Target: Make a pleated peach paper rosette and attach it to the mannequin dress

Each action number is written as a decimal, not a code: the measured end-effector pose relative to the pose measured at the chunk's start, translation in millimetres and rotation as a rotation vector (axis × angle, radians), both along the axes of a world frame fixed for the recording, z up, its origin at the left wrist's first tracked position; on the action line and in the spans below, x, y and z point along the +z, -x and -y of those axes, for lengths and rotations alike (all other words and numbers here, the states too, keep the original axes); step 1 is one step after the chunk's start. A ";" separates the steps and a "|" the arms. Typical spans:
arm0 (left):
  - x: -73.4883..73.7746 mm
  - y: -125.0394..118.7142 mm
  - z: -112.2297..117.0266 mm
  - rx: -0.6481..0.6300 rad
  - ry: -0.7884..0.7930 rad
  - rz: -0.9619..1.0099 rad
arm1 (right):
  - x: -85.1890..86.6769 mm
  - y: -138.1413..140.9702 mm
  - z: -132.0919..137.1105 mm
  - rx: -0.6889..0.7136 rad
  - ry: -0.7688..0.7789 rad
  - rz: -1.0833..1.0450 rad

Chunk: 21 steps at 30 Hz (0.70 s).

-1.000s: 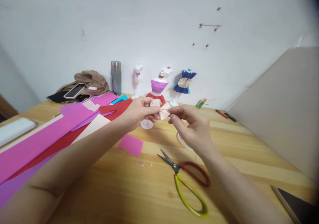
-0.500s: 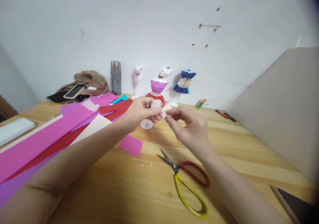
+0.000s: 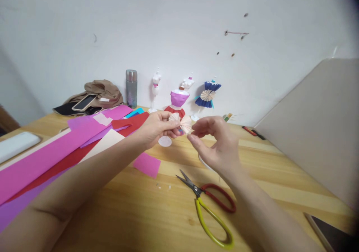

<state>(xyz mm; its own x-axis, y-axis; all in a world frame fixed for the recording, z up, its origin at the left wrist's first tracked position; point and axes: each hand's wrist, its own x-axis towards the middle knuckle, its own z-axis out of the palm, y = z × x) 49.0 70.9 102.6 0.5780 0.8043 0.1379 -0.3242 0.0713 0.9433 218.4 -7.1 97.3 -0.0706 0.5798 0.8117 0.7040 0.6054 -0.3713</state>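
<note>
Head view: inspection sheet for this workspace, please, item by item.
Surface: wooden table, with coloured paper sheets across its left side.
Job's things: pleated paper fan, held above the table between both hands.
Clutter: scissors beside the right forearm; pink paper scrap; flask; phone on brown cloth; three small mannequin stands by the wall, two dressed in paper.
Grippers (hands): left hand pinches the fan's left half; right hand pinches its right edge.
Cables: nothing seen.
Surroundings: white wall behind; grey board leaning at right.

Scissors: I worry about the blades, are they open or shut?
Slightly open: the scissors lie on the table, blade tips parted, handles spread.
</note>
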 end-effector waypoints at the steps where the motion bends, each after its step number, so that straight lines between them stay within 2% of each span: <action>1: -0.6 -0.5 0.0 -0.017 0.007 0.002 | -1.0 1.6 -0.6 -0.001 -0.002 0.026; 11: -1.7 -0.2 2.7 -0.105 -0.008 -0.057 | -7.1 1.9 -4.1 -0.092 -0.090 0.077; 16: -1.2 2.2 -1.8 -0.159 -0.052 -0.063 | -7.7 -1.4 -4.7 -0.082 -0.104 0.088; 21: -1.9 1.8 -2.0 -0.184 -0.028 -0.048 | -3.3 0.9 -3.6 -0.009 -0.094 0.146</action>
<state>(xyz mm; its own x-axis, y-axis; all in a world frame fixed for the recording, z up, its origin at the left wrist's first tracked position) 47.2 72.9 100.7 0.7217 0.6803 0.1277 -0.2628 0.0987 0.9598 217.5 -3.5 94.1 -0.1869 0.5033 0.8436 0.7517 0.6262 -0.2071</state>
